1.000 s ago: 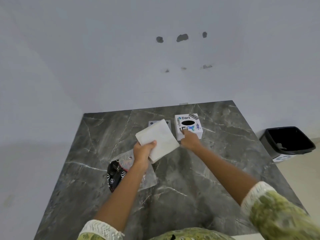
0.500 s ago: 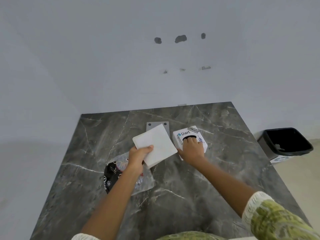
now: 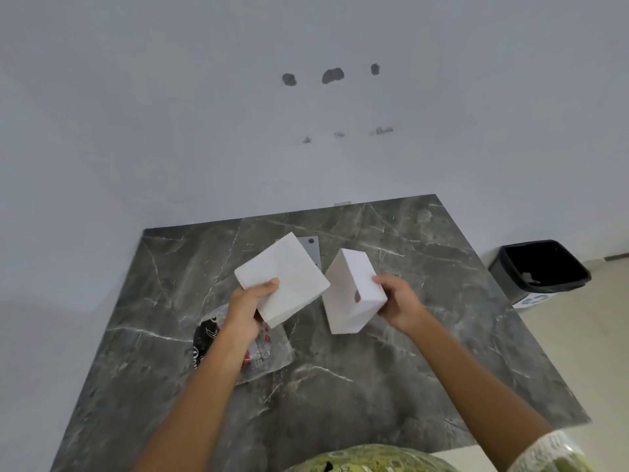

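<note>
Flat white box point(image 3: 284, 284), held above the dark marbled bench point(image 3: 357, 386) by the left hand point(image 3: 246, 311). We see the thumb lying on its top face, while the other fingers are hidden beneath its near corner. Just to its right, and apart from it, the right hand point(image 3: 400, 304) grips a deeper white box point(image 3: 354, 291) tilted on edge, with the fingers point(image 3: 384, 281) closed round its right side. We cannot tell whether its lower corner touches the bench. A small dark mark shows on the face turned towards us. Under the left forearm we note a clear plastic packet point(image 3: 269, 352) with black and red print, lying flat. A grey card point(image 3: 312, 250) with a hole lies behind the flat box. A black bin point(image 3: 507, 281) stands on the floor at far right.
</note>
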